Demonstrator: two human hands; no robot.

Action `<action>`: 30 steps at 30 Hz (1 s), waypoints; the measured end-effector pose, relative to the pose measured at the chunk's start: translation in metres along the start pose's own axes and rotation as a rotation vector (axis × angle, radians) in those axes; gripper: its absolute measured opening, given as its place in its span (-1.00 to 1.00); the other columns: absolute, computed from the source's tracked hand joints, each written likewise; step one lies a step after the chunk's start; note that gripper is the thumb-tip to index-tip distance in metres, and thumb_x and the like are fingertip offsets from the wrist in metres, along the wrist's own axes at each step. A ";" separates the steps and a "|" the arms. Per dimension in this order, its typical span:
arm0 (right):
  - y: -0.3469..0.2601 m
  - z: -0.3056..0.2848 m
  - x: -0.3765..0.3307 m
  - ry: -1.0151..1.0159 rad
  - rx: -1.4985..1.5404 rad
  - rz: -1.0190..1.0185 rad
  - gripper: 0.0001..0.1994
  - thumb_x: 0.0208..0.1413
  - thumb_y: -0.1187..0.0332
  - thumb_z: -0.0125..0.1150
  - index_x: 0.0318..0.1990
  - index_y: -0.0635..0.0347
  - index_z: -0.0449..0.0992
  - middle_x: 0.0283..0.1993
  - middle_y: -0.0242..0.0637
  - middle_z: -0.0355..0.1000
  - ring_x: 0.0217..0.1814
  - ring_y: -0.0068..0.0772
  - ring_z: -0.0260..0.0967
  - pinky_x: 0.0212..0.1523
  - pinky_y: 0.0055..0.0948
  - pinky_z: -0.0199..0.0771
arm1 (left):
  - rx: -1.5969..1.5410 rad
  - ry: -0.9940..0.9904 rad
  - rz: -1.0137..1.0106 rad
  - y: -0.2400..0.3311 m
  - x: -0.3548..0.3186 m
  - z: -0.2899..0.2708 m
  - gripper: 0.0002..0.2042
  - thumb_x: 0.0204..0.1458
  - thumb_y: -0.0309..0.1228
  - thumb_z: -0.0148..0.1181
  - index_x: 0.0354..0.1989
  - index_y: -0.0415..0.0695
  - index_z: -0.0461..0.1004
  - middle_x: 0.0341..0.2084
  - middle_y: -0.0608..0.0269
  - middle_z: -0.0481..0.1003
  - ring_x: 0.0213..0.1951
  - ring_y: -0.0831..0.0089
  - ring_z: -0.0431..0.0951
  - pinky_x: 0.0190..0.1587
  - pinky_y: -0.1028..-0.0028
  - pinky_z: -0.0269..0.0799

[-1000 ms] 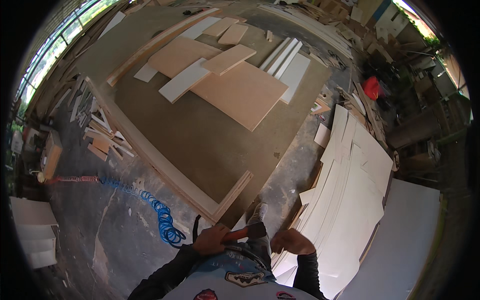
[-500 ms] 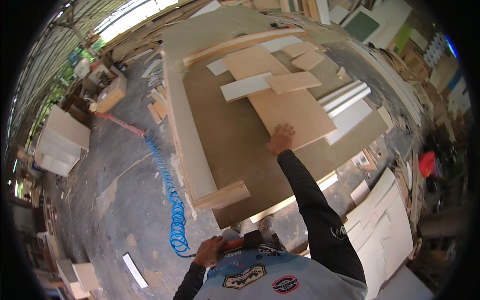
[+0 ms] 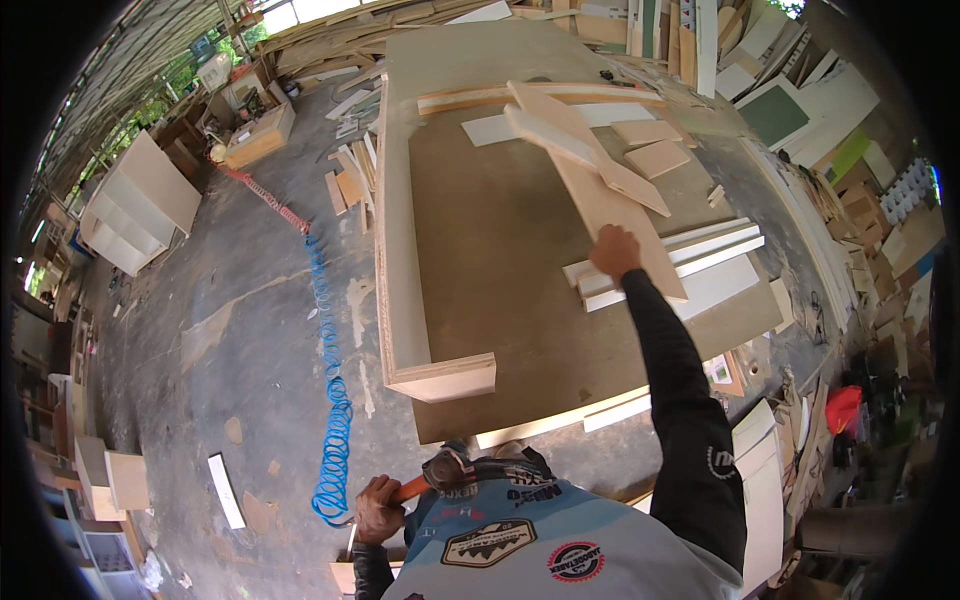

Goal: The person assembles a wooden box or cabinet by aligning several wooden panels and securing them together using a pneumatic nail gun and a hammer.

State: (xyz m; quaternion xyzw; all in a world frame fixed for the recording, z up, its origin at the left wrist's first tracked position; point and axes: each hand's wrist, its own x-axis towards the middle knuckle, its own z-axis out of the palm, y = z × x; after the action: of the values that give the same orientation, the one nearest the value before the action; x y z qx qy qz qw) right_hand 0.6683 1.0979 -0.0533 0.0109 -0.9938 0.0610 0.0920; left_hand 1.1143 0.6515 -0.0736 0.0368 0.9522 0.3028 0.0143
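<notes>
My right hand (image 3: 615,252) is closed around the left edge of a long light-brown board (image 3: 600,200), near its close end. That edge is raised, so the board leans to the right. Two shorter pieces, a white-faced panel (image 3: 550,137) and a brown panel (image 3: 632,186), rest tilted on it. White strips (image 3: 715,247) lie under and beside its near end. Low by my body, my left hand (image 3: 380,510) grips the orange handle of an air nail gun (image 3: 445,470), its dark head pointing right. A blue coiled hose (image 3: 335,430) runs to the floor beside that hand.
The work lies on a big brown sheet (image 3: 480,270) with a tall side panel (image 3: 397,250) upright along its left and a short upright piece (image 3: 445,378) at the near corner. Small brown offcuts (image 3: 655,157) lie at the right. A white cabinet (image 3: 140,205) stands far left.
My right hand has gone from lying flat on the long board to gripping its edge, and the board has tilted up with the panels on it. The nail gun's head has come into view.
</notes>
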 end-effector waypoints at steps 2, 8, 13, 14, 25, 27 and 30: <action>0.032 -0.042 0.013 -0.010 0.035 -0.008 -0.74 -0.07 0.27 0.21 -0.34 0.31 0.59 -0.21 0.16 0.54 -0.14 0.19 0.55 -0.08 0.01 0.57 | 0.027 -0.004 0.044 -0.010 0.014 -0.002 -0.74 -0.35 -0.63 0.20 -0.40 -0.13 0.42 -0.45 0.15 0.42 -0.32 0.01 0.48 -0.33 0.10 0.42; 0.100 -0.135 0.006 0.129 0.286 -0.201 -0.73 -0.24 0.32 0.29 -0.49 0.43 0.56 -0.45 0.12 0.50 -0.41 0.10 0.48 -0.29 -0.09 0.48 | 0.053 -0.033 0.087 -0.028 0.046 -0.013 -0.77 -0.31 -0.64 0.21 -0.40 -0.13 0.43 -0.45 0.15 0.42 -0.30 0.02 0.49 -0.32 0.09 0.43; 0.111 -0.179 -0.028 -0.036 0.509 0.027 -0.72 -0.31 0.35 0.32 -0.45 0.45 0.61 -0.64 -0.02 0.41 -0.55 -0.15 0.42 -0.39 -0.20 0.41 | 0.035 -0.073 0.052 -0.036 0.049 -0.024 -0.77 -0.30 -0.65 0.21 -0.40 -0.14 0.43 -0.45 0.15 0.43 -0.29 0.00 0.49 -0.32 0.08 0.42; 0.112 -0.180 -0.027 -0.046 0.468 0.064 -0.71 -0.33 0.34 0.33 -0.45 0.45 0.61 -0.63 0.00 0.43 -0.53 -0.14 0.44 -0.38 -0.20 0.42 | 0.036 -0.081 0.038 -0.037 0.048 -0.027 -0.77 -0.30 -0.65 0.21 -0.40 -0.14 0.43 -0.45 0.15 0.43 -0.29 -0.01 0.49 -0.32 0.08 0.42; 0.147 -0.138 0.085 -0.061 -0.050 0.074 -0.41 -0.30 0.13 0.51 -0.21 0.55 0.58 -0.05 0.31 0.51 0.07 0.19 0.50 0.03 -0.11 0.51 | 0.006 -0.021 0.001 -0.068 0.033 -0.034 -0.65 -0.41 -0.66 0.20 -0.32 -0.19 0.45 -0.40 0.05 0.43 -0.31 -0.09 0.47 -0.31 0.06 0.40; 0.148 -0.124 0.093 -0.110 0.024 0.078 -0.42 -0.32 0.17 0.53 -0.21 0.54 0.58 -0.10 0.29 0.53 0.02 0.18 0.53 0.03 -0.11 0.50 | -0.003 0.021 -0.038 -0.071 0.022 -0.034 -0.64 -0.43 -0.66 0.18 -0.31 -0.21 0.44 -0.39 0.01 0.41 -0.31 -0.11 0.45 -0.29 0.05 0.37; 0.119 -0.145 0.090 -0.132 0.150 0.116 -0.44 -0.35 0.22 0.56 -0.23 0.54 0.58 -0.14 0.26 0.55 -0.03 0.14 0.55 0.01 -0.13 0.51 | -0.067 0.020 -0.110 -0.082 0.012 -0.032 -0.62 -0.45 -0.64 0.18 -0.28 -0.24 0.44 -0.39 -0.01 0.41 -0.30 -0.12 0.45 -0.29 0.07 0.36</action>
State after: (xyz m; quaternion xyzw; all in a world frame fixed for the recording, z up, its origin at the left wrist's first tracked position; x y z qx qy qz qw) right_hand 0.6019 1.2330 0.0906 -0.0358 -0.9893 0.1394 0.0216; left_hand 1.0961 0.5671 -0.0951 -0.0190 0.9423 0.3336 0.0224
